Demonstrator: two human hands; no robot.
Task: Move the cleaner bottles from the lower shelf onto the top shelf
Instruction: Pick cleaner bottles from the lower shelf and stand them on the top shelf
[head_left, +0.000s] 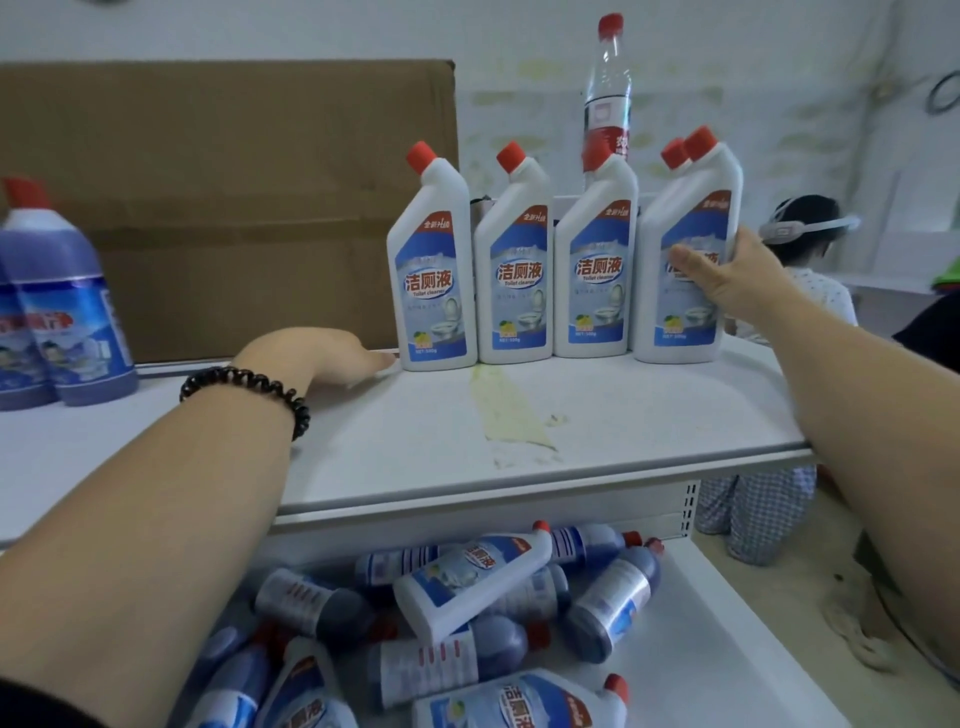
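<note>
The right hand (727, 283) grips the rightmost white cleaner bottle (675, 322), which stands upright on the top shelf (623, 415) at centre right, last in a row of four (a fifth cap shows behind it). The left hand (332, 353) rests flat on that shelf at centre left, fingers straight. On the lower shelf (727, 649), bottom centre, a heap of bottles (467, 587) lies: some opaque white, some holding purple liquid.
</note>
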